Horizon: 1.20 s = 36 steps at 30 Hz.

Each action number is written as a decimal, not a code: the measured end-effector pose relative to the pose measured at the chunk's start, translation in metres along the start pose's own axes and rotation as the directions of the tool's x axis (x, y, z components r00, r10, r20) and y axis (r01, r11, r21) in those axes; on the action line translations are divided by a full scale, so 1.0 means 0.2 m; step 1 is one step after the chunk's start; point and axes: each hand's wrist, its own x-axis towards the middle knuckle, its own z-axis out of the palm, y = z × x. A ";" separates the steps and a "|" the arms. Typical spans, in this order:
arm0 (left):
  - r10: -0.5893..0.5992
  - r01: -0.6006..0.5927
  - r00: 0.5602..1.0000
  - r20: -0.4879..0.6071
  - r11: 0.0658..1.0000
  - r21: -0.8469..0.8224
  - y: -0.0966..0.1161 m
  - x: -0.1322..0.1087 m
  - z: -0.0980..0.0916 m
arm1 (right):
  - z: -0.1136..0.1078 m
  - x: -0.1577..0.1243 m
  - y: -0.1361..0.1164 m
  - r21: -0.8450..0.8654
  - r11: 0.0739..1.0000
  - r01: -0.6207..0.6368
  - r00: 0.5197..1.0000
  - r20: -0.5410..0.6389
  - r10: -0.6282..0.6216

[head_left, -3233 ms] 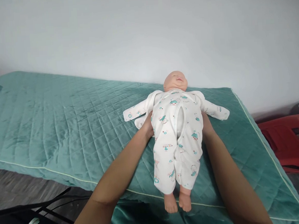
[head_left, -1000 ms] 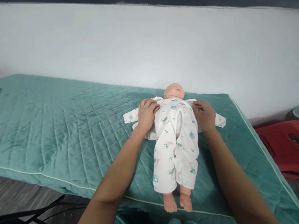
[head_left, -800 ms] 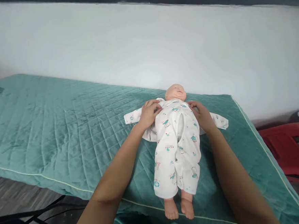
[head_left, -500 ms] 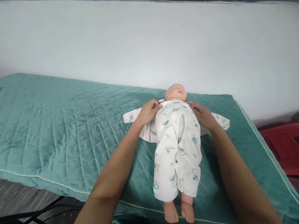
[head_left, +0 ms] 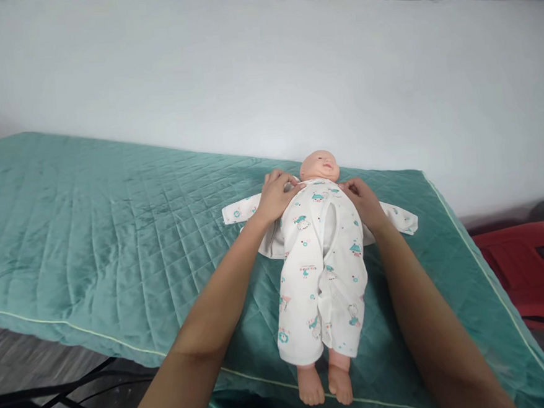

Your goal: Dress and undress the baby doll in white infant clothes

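Note:
A baby doll (head_left: 319,165) lies on its back with its head toward the wall and its bare feet toward me. Printed white baby pants (head_left: 300,276) with an open crotch reach up to its chest. Underneath is a matching baby shirt, whose sleeve (head_left: 239,210) spreads out to the left and other sleeve (head_left: 399,217) to the right. At the doll's left-side shoulder in view, my left hand (head_left: 278,195) pinches the pants' top edge. Opposite it, my right hand (head_left: 364,204) has curled fingers closed on the top edge; its fingertips are partly hidden.
A green quilted cover (head_left: 130,239) lies over the bed, which stands against a white wall (head_left: 198,78). Red chairs (head_left: 532,266) are beyond the right edge. Dark metal bars (head_left: 75,389) show at the lower left above the wooden floor.
My left hand has shifted slightly up and right, its fingers more arched by the doll's shoulder. My right hand has drawn slightly upward and its fingers have curled. The doll stays in place.

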 end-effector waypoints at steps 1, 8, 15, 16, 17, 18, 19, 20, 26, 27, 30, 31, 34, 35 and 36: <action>-0.002 0.002 1.000 0.014 1.000 0.007 0.01 0.02 0.00 | -0.01 0.00 0.00 0.024 1.000 -0.003 0.999 0.034 0.002; -0.008 0.029 0.991 0.134 0.987 -0.155 0.05 0.10 0.03 | -0.03 0.04 -0.06 -0.200 0.980 0.002 0.996 0.087 0.016; -0.113 0.111 0.993 -0.023 0.991 -0.080 0.01 0.10 0.10 | 0.06 0.04 -0.05 -0.277 0.958 -0.069 0.987 -0.157 0.026; -0.093 0.089 0.994 -0.050 0.993 -0.076 0.01 0.08 0.10 | 0.06 0.02 -0.05 -0.233 0.971 -0.054 0.984 -0.176 0.013; -0.067 0.062 0.994 -0.087 0.996 -0.059 0.01 0.06 0.10 | 0.06 0.00 -0.05 -0.186 0.982 -0.025 0.982 -0.187 -0.010; -0.037 0.033 0.991 -0.129 0.999 -0.031 0.01 0.02 0.08 | 0.05 -0.03 -0.05 -0.142 0.990 0.013 0.980 -0.193 -0.041; -0.011 0.013 0.985 -0.172 1.000 0.007 0.00 -0.02 0.07 | 0.05 -0.07 -0.05 -0.107 0.993 0.052 0.977 -0.201 -0.073; 0.007 0.002 0.978 -0.211 0.999 0.045 0.00 -0.06 0.05 | 0.04 -0.11 -0.07 -0.086 0.993 0.085 0.971 -0.215 -0.102; 0.033 -0.010 0.938 -0.344 0.998 0.067 0.12 -0.51 -0.09 | -0.01 -0.58 -0.22 -0.135 0.963 0.235 0.931 -0.252 -0.263; 0.045 -0.034 0.942 -0.332 0.999 0.039 0.17 -0.61 -0.11 | -0.02 -0.69 -0.24 -0.163 0.953 0.256 0.930 -0.227 -0.289; 0.107 -0.114 0.982 -0.158 0.993 -0.036 0.33 -0.91 -0.13 | -0.04 -1.04 -0.25 -0.197 0.950 0.243 0.956 -0.114 -0.269; 0.158 -0.161 0.984 -0.088 0.987 -0.028 0.38 -1.00 -0.13 | -0.06 -1.15 -0.24 -0.196 0.960 0.202 0.972 -0.079 -0.220; 0.260 -0.266 0.962 0.080 0.962 0.070 0.50 -1.21 -0.13 | -0.08 -1.39 -0.24 -0.194 0.977 0.092 0.995 0.062 -0.081; 0.268 -0.282 0.955 0.125 0.953 0.112 0.52 -1.25 -0.12 | -0.08 -1.44 -0.25 -0.213 0.974 0.081 0.992 0.110 -0.059; 0.265 -0.290 0.950 0.164 0.945 0.153 0.54 -1.28 -0.12 | -0.07 -1.47 -0.26 -0.243 0.967 0.082 0.989 0.142 -0.048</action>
